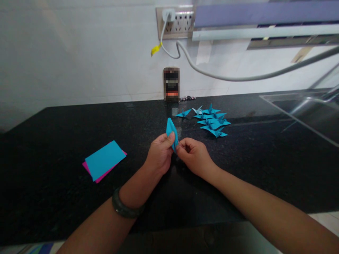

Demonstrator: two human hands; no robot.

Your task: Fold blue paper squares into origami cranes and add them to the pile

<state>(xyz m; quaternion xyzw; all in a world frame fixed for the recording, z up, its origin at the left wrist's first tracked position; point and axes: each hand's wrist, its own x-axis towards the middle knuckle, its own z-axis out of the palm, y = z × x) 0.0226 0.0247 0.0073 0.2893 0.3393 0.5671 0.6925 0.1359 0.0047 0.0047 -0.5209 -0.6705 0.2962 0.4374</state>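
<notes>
A partly folded piece of blue origami paper (pixel 171 131) stands tall and narrow between my hands, above the dark countertop. My left hand (pixel 160 152) is closed on it, the thumb pressed flat against its face. At the paper's lower right edge, my right hand (pixel 194 153) pinches with thumb and curled forefinger; the lower tip is partly hidden by the fingers. Beyond my hands, to the right, several blue folded paper cranes (pixel 214 121) sit grouped closely. One paler crane (pixel 197 110) is among them, and another blue crane (pixel 183 113) sits slightly apart to the left.
A stack of blue paper (pixel 105 159) over pink sheets lies left on the black countertop (pixel 66 130). A phone (pixel 171 84), blurred out, leans against the wall beside a beaded strap (pixel 188 98). A sink (pixel 304 109) is at the right; a grey cable (pixel 225 77) hangs from the wall socket (pixel 182 22).
</notes>
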